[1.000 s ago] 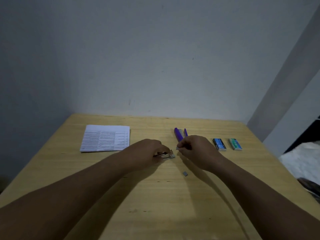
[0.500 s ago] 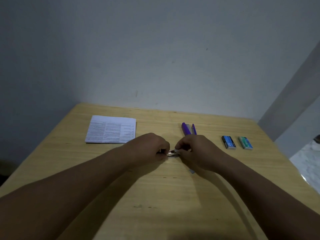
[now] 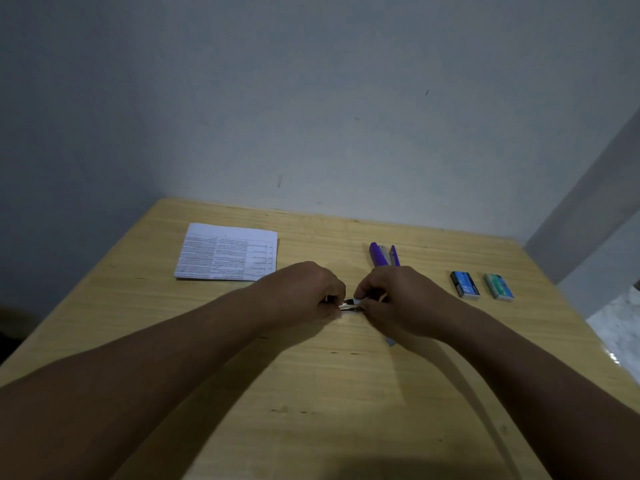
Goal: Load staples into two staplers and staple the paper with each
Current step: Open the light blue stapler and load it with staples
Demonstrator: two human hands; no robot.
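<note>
I see both hands closed on a small metal stapler (image 3: 350,305) over the worktop (image 3: 311,393), left hand (image 3: 304,292), right hand (image 3: 394,299).

We've got both forearms stretched forward, converging toward the middle. Our left hand (image 3: 304,292) is curled into a loose fist, knuckles up, and our right hand (image 3: 398,299) is curled too, fingertips nearly meeting the left's.

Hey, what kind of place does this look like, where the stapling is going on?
Probably a plain room in a home or small office, used as a desk corner. A bare wooden table stands against a blank painted wall, holding only a printed paper, a purple stapler and two small staple boxes.
</note>
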